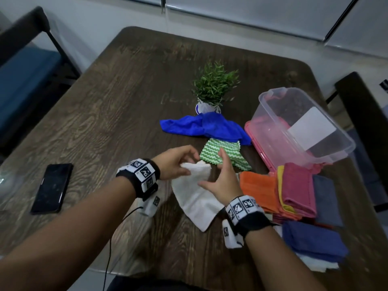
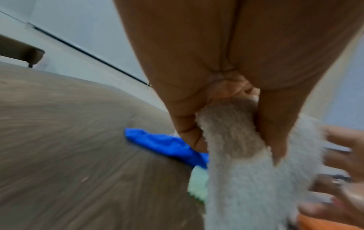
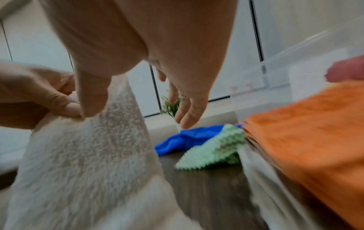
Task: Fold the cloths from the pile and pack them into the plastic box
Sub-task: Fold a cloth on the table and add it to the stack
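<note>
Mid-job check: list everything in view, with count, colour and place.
white cloth: one, held up at table centre
blue cloth: one, unfolded, before the plant
green zigzag cloth: one, partly under the blue cloth
folded cloths: several, orange, red, yellow, grey, navy, white, stacked at right
plastic box: one, clear, tilted on a pink lid
plant: one, green, white pot
phone: one, black, left
table: dark wood
left hand: pinches the white cloth's top
right hand: fingers spread, by the cloth

A white towel point(image 1: 195, 194) hangs lifted by its top corner. At 12 o'clock lie a crumpled blue cloth point(image 1: 201, 127) and a green zigzag cloth point(image 1: 224, 153). The clear plastic box point(image 1: 302, 124) stands tilted at 2 o'clock; folded cloths point(image 1: 294, 192) are stacked at 3 o'clock.
</note>
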Motion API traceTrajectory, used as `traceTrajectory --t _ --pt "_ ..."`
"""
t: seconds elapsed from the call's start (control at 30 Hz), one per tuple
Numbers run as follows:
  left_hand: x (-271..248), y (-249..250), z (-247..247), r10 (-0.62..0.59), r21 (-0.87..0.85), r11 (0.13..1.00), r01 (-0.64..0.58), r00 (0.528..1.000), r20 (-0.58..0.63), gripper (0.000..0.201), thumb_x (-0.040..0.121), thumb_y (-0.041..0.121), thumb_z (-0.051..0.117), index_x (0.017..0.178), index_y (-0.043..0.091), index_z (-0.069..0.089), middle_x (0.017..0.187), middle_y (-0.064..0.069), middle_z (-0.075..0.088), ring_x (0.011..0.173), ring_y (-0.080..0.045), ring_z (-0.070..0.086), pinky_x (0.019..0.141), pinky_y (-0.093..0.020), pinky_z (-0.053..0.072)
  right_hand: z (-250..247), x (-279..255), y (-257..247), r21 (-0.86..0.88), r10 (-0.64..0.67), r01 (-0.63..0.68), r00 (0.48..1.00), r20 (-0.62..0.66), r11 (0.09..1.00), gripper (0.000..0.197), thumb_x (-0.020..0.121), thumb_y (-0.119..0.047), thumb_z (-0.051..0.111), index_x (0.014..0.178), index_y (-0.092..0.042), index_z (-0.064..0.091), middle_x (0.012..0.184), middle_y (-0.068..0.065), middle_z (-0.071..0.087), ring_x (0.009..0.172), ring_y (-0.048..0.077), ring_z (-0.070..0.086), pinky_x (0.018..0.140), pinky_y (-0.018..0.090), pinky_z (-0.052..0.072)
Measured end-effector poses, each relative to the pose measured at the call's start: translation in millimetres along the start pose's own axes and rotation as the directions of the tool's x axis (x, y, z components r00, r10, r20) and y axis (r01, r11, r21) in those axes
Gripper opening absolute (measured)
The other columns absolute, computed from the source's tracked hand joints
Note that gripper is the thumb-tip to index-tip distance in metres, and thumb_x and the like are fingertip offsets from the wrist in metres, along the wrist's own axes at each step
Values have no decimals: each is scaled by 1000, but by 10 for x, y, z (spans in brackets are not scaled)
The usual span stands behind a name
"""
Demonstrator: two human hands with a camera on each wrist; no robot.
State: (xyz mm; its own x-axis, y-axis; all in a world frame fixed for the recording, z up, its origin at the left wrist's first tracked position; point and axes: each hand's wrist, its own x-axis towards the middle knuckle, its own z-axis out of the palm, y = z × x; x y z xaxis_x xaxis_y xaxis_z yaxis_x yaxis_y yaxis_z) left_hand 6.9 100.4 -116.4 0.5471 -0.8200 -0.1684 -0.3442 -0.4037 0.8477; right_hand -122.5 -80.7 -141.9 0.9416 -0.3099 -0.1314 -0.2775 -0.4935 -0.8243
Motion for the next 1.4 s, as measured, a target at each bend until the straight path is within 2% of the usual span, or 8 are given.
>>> traceTrajectory --t 0.07,0.2,0.47,0.73,0.87,1.0,1.13,1.4 --pt "38 239 -102 50 -128 991 -48 999 13 55 76 -2 78 122 12 51 96 -3 71 72 5 62 65 -9 45 -119 143 -223 125 -49 51 999 -18 991 114 66 -20 90 154 -29 18 140 -3 51 124 8 50 103 27 42" --pt "75 330 -399 36 81 996 -27 993 -109 45 72 16 86 110 20 61 81 5 67 64 3 56 66 -18 44 -349 424 -538 164 -112 122 991 -67 979 37 76 -6 80 107 -22 69 98 -1 73 90 9 68 85 33 56" --pt "14 579 -661 146 128 987 -92 837 -526 8 79 18 79 82 18 71 72 11 69 66 3 60 67 -21 51 -650 501 -1000 266 -235 262 963 -130 928 25 81 9 70 87 -15 63 84 1 72 74 3 67 66 18 51" --pt "-280 56 -67 -37 232 971 56 996 -85 11 69 24 75 75 18 67 73 3 71 69 -17 66 67 -33 55 -212 -50 -144 95 -134 117 971 197 989 25 73 -10 77 76 -31 63 91 -3 76 90 9 72 85 29 56" --pt "-420 -314 453 -205 305 943 133 954 217 21 75 20 75 69 26 56 68 9 57 64 -10 52 62 -25 42 87 -374 329 -130 54 5 894 445 991 27 76 -9 74 73 -33 61 72 -11 66 70 -5 60 73 25 51" --pt "-483 -597 574 -307 148 948 280 928 213 27 78 47 75 96 30 66 84 16 70 76 2 64 72 -17 50 123 -272 377 -42 94 -86 966 241 995 22 77 -16 72 76 -33 58 71 -8 64 69 6 60 71 32 48" --pt "-473 -823 708 -358 198 925 323 918 173 30 86 46 64 104 23 70 97 8 69 91 -16 65 85 -31 50 215 -138 463 91 251 -272 949 192 958 43 74 -16 78 104 -35 53 95 -4 70 89 12 68 86 38 56" --pt "-475 -761 702 -455 -68 883 464 884 109 43 79 48 75 55 19 55 53 10 54 50 -7 51 54 -23 44 382 -147 424 25 288 -300 933 218 953 47 74 -3 67 113 -25 55 95 -7 71 92 9 68 90 37 56"
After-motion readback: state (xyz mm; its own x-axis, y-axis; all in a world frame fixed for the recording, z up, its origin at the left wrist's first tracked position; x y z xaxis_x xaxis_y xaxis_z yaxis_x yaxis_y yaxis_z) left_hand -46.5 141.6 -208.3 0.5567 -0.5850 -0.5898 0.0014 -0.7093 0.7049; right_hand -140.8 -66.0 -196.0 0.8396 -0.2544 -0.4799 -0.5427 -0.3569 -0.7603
